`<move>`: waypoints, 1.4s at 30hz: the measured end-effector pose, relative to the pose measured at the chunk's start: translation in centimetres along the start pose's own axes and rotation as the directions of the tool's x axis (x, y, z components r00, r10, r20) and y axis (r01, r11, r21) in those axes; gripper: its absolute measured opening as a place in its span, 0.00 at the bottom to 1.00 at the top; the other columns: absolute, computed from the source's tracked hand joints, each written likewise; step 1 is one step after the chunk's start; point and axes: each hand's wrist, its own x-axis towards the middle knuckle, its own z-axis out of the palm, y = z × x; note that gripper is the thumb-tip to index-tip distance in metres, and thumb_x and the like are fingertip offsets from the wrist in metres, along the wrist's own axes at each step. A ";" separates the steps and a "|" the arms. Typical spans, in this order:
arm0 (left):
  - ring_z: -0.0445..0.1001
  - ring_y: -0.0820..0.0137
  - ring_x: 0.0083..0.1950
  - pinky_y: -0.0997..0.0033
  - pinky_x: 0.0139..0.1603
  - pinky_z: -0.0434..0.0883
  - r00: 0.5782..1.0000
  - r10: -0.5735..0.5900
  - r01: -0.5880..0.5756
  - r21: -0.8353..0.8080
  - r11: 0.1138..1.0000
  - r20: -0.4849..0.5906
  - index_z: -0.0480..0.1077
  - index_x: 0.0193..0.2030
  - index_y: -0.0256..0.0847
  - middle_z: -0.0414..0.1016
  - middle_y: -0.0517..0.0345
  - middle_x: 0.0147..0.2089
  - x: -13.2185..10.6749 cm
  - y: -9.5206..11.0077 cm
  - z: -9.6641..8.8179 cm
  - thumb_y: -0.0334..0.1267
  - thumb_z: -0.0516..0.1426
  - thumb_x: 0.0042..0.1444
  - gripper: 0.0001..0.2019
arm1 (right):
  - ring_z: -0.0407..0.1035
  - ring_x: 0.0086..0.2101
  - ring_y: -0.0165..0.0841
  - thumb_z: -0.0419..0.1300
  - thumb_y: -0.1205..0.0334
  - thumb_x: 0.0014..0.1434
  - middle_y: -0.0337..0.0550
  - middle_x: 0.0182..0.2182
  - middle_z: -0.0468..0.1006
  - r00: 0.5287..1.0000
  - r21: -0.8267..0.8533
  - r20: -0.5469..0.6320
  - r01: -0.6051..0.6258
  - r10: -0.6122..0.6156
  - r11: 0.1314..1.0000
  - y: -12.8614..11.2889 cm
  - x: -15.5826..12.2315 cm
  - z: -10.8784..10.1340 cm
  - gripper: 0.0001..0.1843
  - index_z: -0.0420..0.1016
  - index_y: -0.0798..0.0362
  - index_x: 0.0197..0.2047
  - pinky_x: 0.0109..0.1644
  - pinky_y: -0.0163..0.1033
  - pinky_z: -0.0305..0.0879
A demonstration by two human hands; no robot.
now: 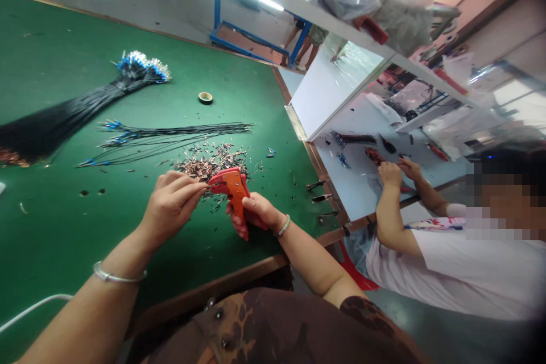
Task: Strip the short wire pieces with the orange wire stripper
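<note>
My right hand [256, 211] is wrapped round the handles of a red and orange wire stripper [235, 189]. At its jaws, my left hand [176, 200] pinches a thin dark wire, whose end is at the tool's mouth; most of that wire is hidden by the fingers. Just beyond both hands lies a heap of copper and black wire scraps [200, 165]. Farther back a loose row of black wires with blue ends [170, 132] rests on the green table [128, 205].
A thick bundle of black wires [81, 105] with blue and silvery ends lies at the left. A tape roll [205, 98] sits behind the loose wires. At the right, a co-worker [426, 239] handles wires at a pale table [362, 182]. A white cable [36, 310] crosses the lower left.
</note>
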 end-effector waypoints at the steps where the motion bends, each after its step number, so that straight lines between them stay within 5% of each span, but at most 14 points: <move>1: 0.71 0.62 0.41 0.59 0.46 0.67 1.000 -0.004 0.004 -0.010 1.000 -0.009 0.78 0.42 0.46 0.80 0.56 0.36 0.0 0.0 -0.1 0.38 0.59 0.65 0.06 | 0.70 0.23 0.31 0.68 0.34 0.54 0.37 0.25 0.73 1.000 0.023 0.019 -0.004 0.004 1.000 -0.1 0.0 -0.1 0.35 0.71 0.59 0.45 0.26 0.39 0.70; 9: 0.71 0.64 0.41 0.60 0.47 0.68 0.999 -0.012 0.010 -0.044 0.999 -0.032 0.78 0.44 0.47 0.80 0.57 0.37 0.0 -0.2 -0.1 0.35 0.61 0.63 0.05 | 0.71 0.28 0.34 0.64 0.32 0.56 0.41 0.30 0.74 0.996 0.040 0.092 -0.019 0.016 0.999 -0.5 -0.2 -0.7 0.37 0.72 0.60 0.49 0.33 0.44 0.74; 13: 0.71 0.65 0.40 0.61 0.46 0.69 0.997 -0.008 0.005 -0.048 0.999 -0.080 0.77 0.44 0.46 0.79 0.58 0.37 0.2 0.2 -0.4 0.34 0.61 0.62 0.05 | 0.73 0.29 0.35 0.65 0.31 0.54 0.44 0.32 0.75 0.999 -0.023 0.038 -0.019 0.020 1.000 -0.7 -0.4 -0.7 0.39 0.72 0.61 0.50 0.35 0.45 0.75; 16: 0.71 0.66 0.41 0.62 0.45 0.71 0.974 -0.094 0.089 -0.033 0.995 -0.205 0.77 0.44 0.46 0.77 0.59 0.36 0.3 0.6 -1.1 0.34 0.61 0.62 0.04 | 0.74 0.31 0.37 0.63 0.32 0.57 0.46 0.34 0.76 0.999 -0.098 -0.037 0.013 -0.017 0.995 -1.2 -1.1 -0.1 0.39 0.72 0.61 0.53 0.35 0.44 0.74; 20: 0.70 0.67 0.40 0.62 0.45 0.71 0.930 -0.225 0.233 -0.007 0.972 -0.292 0.77 0.42 0.45 0.75 0.58 0.36 0.4 0.6 -1.6 0.37 0.59 0.65 0.05 | 0.73 0.34 0.37 0.56 0.32 0.63 0.51 0.39 0.77 0.998 -0.353 0.013 0.069 -0.069 0.933 -2.3 -2.3 1.5 0.40 0.71 0.61 0.59 0.39 0.43 0.71; 22: 0.70 0.67 0.39 0.63 0.43 0.71 0.923 -0.236 0.246 -0.005 0.969 -0.305 0.77 0.41 0.45 0.75 0.57 0.35 0.4 0.4 -1.5 0.38 0.59 0.65 0.05 | 0.72 0.40 0.39 0.59 0.38 0.64 0.52 0.43 0.78 0.987 -0.655 0.053 0.150 -0.152 0.741 -2.5 -2.7 2.4 0.34 0.73 0.58 0.59 0.47 0.45 0.69; 24: 0.69 0.67 0.38 0.64 0.41 0.70 0.929 -0.218 0.227 -0.003 0.974 -0.299 0.78 0.41 0.44 0.74 0.57 0.34 0.4 0.1 -1.3 0.37 0.59 0.64 0.05 | 0.70 0.45 0.41 0.64 0.45 0.62 0.53 0.47 0.78 0.964 -0.892 0.112 0.205 -0.242 0.403 -2.1 -2.7 3.2 0.30 0.74 0.55 0.60 0.53 0.46 0.66; 27: 0.68 0.67 0.36 0.65 0.40 0.69 0.945 -0.178 0.183 -0.010 0.983 -0.273 0.78 0.42 0.44 0.74 0.57 0.33 0.5 0.0 -1.0 0.36 0.60 0.63 0.05 | 0.69 0.46 0.44 0.66 0.54 0.61 0.54 0.46 0.78 0.956 -0.984 0.175 0.162 -0.237 -0.070 -0.7 -2.4 3.8 0.25 0.75 0.54 0.59 0.55 0.49 0.64; 30: 0.68 0.68 0.35 0.66 0.40 0.69 0.963 -0.144 0.143 -0.021 0.989 -0.226 0.78 0.42 0.44 0.74 0.58 0.32 0.4 0.0 -0.8 0.35 0.60 0.63 0.05 | 0.67 0.49 0.46 0.67 0.55 0.61 0.55 0.48 0.77 0.976 -0.961 0.159 0.119 -0.148 -0.249 -0.2 -2.3 3.9 0.24 0.75 0.55 0.57 0.55 0.50 0.63; 33: 0.69 0.68 0.35 0.67 0.39 0.69 0.978 -0.121 0.114 -0.048 0.992 -0.170 0.78 0.42 0.44 0.74 0.58 0.31 0.3 0.2 -0.6 0.35 0.60 0.63 0.05 | 0.66 0.54 0.45 0.68 0.47 0.60 0.56 0.54 0.75 0.963 -0.990 0.132 0.115 -0.233 -0.085 -1.5 -1.8 3.8 0.29 0.72 0.55 0.59 0.59 0.50 0.61; 36: 0.69 0.69 0.34 0.68 0.38 0.69 0.987 -0.084 0.071 -0.098 0.993 -0.134 0.77 0.44 0.43 0.74 0.59 0.31 0.1 0.5 -0.2 0.32 0.60 0.63 0.06 | 0.71 0.44 0.38 0.59 0.40 0.66 0.50 0.45 0.78 0.904 -0.935 -0.129 0.025 -0.407 0.353 -3.4 0.0 3.5 0.26 0.72 0.54 0.54 0.52 0.45 0.67; 39: 0.69 0.70 0.33 0.68 0.38 0.70 0.995 -0.043 0.030 -0.140 0.990 -0.095 0.77 0.44 0.42 0.76 0.58 0.32 0.0 0.8 0.2 0.31 0.59 0.63 0.06 | 0.68 0.28 0.31 0.50 0.36 0.69 0.39 0.27 0.73 0.921 -0.682 -0.253 0.046 -0.295 0.730 -4.0 2.9 3.3 0.28 0.72 0.54 0.39 0.35 0.37 0.66; 42: 0.72 0.69 0.32 0.67 0.38 0.70 0.998 -0.030 0.022 -0.137 0.990 -0.057 0.78 0.41 0.42 0.78 0.57 0.32 0.0 0.9 0.5 0.34 0.58 0.64 0.06 | 0.60 0.20 0.27 0.52 0.37 0.67 0.35 0.18 0.65 0.924 -0.560 -0.205 0.160 -0.323 0.813 -3.1 5.1 3.2 0.30 0.68 0.53 0.26 0.28 0.35 0.60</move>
